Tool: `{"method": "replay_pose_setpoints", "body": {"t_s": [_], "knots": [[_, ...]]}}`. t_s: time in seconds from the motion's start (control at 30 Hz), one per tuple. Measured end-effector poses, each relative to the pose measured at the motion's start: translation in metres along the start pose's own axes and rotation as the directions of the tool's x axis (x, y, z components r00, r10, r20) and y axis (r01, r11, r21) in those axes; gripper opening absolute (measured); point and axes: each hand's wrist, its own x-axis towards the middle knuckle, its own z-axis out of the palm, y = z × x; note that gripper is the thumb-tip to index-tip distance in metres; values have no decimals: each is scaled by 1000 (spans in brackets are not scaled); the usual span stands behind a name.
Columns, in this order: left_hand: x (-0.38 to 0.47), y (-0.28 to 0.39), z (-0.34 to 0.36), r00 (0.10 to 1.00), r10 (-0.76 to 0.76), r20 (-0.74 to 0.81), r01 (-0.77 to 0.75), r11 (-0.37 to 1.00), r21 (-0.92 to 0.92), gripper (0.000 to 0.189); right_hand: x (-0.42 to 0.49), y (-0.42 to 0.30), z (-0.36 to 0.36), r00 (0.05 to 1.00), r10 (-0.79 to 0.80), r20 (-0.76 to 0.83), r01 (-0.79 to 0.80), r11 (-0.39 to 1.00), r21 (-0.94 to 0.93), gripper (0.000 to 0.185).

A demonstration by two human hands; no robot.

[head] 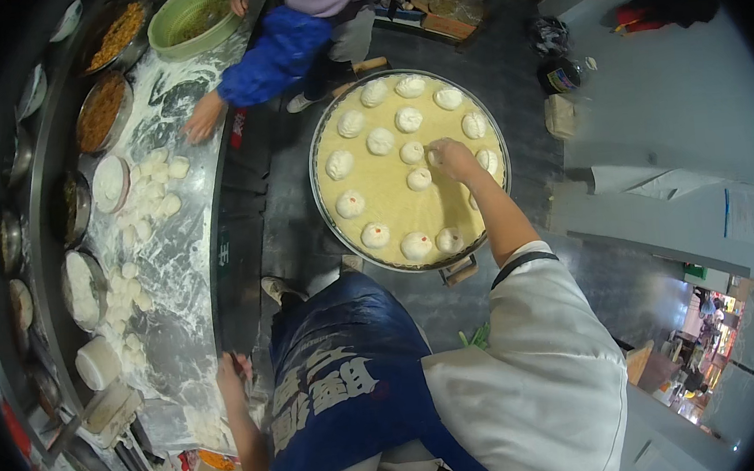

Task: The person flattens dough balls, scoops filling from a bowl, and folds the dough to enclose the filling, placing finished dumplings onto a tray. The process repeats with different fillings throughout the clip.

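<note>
A large round steamer tray with a pale yellow lining (371,163) holds many white pleated buns, some with a small red dot on top. My right hand (454,161) reaches over its right half, fingers around a bun (435,158) beside two small buns near the middle. At the near edge of the floured metal worktable (184,317), my left hand (234,367) is raised with bent fingers; whether it holds anything is unclear. Dough pieces (148,194) lie in groups on the flour, beside a round container of flour (110,183).
A co-worker's hand (204,118) in a blue sleeve reaches over the worktable. Bowls of filling (102,114) and a green basket (191,24) line its far side. The tray's wooden handle (461,273) juts towards me. Boxes (447,24) stand beyond the tray.
</note>
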Motion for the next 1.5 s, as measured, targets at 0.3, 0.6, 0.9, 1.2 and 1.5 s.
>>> {"method": "replay_pose_setpoints", "body": {"t_s": [0.3, 0.6, 0.9, 1.2, 1.5], "knots": [[-95, -192, -58, 824, -495, -275, 505, 862, -40, 48, -2, 31, 31, 990, -138, -17, 133, 978, -159, 46], [30, -147, -87, 944, -205, -257, 174, 975, -141, 46, 16, -95, -83, 865, 49, -500, 34, 987, 155, 37], [212, 123, -159, 758, 542, -363, -317, 793, 520, 44, -48, -393, 10, 985, 133, 112, -173, 784, 596, 28], [321, 245, -184, 844, 536, 20, -308, 453, 837, 46, -99, -508, 109, 862, -80, 501, -217, 834, 507, 21], [282, 148, -106, 515, 801, 306, -655, 137, 743, 44, -97, -523, 103, 870, -36, 492, -145, 934, 326, 22]]}}
